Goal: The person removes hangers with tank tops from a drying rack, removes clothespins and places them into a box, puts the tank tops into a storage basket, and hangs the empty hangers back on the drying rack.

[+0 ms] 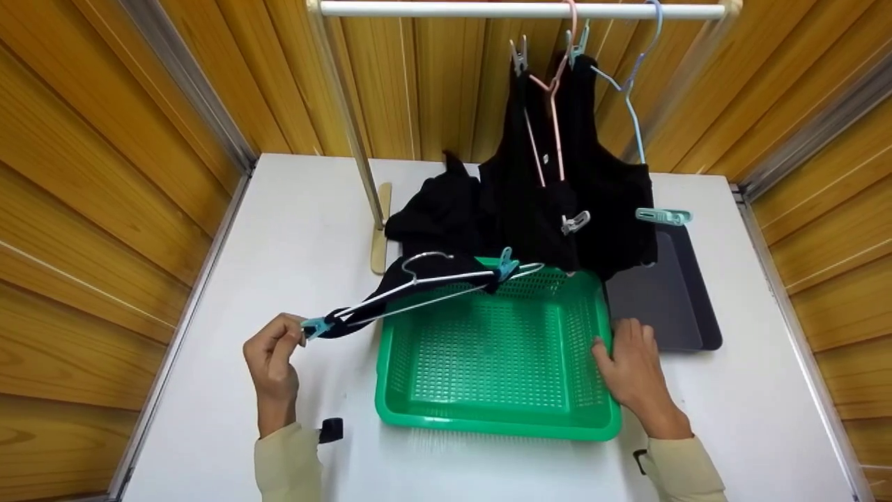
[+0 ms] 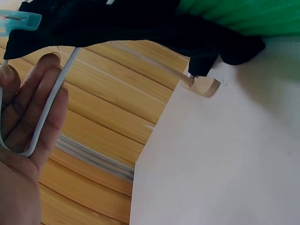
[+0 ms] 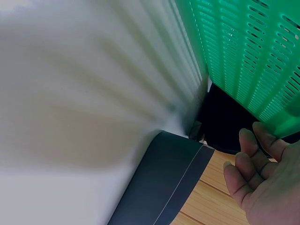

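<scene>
My left hand [image 1: 275, 355] grips the left end of a white wire hanger [image 1: 380, 300], whose loop crosses the palm in the left wrist view. A black garment [image 1: 390, 282] hangs from this hanger, fastened by a blue clothespin [image 1: 317, 328] beside my fingers and another blue clothespin [image 1: 507, 263] at the far end. The garment slants across the back left of the green basket [image 1: 488, 431]. My right hand [image 1: 637, 369] holds the basket's right rim, thumb over it and fingers outside. Those fingers [image 3: 251, 161] look slightly bent in the right wrist view.
Behind the basket, black garments [image 1: 529, 216] hang from a white rod [image 1: 516, 10] on a pink hanger [image 1: 555, 104] and a blue hanger [image 1: 634, 97], with several clothespins. A dark grey tray [image 1: 686, 300] lies at right. The rack's wooden foot [image 1: 378, 244] stands at left.
</scene>
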Tool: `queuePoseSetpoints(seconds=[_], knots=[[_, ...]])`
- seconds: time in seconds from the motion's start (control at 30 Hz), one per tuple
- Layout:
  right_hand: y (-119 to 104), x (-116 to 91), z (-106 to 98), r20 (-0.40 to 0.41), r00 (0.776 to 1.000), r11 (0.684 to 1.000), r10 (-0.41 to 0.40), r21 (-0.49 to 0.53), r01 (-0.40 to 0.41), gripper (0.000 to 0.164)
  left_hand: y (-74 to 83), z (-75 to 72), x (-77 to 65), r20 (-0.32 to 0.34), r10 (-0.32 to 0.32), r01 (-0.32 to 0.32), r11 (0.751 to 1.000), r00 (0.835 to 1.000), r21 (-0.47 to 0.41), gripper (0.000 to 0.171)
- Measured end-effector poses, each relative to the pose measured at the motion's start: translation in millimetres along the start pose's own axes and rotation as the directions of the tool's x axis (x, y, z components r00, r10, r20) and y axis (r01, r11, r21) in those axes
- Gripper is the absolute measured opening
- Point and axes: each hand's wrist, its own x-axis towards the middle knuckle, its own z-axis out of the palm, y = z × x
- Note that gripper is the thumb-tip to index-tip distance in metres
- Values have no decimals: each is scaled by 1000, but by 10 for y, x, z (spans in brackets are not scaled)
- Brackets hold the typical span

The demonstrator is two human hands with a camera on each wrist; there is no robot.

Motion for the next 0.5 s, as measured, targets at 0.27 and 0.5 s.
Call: queuePoseSetpoints(seconds=[0.27,0.5], knots=[[-3,-6,-7,6,1000,1000,13,7,-13,30,46,126,53,-13,41,-41,999,999,-26,26],[13,-6,-4,-4,1000,1000,0,7,0,30,108,175,92,-63,31,-32,999,998,-14,26]])
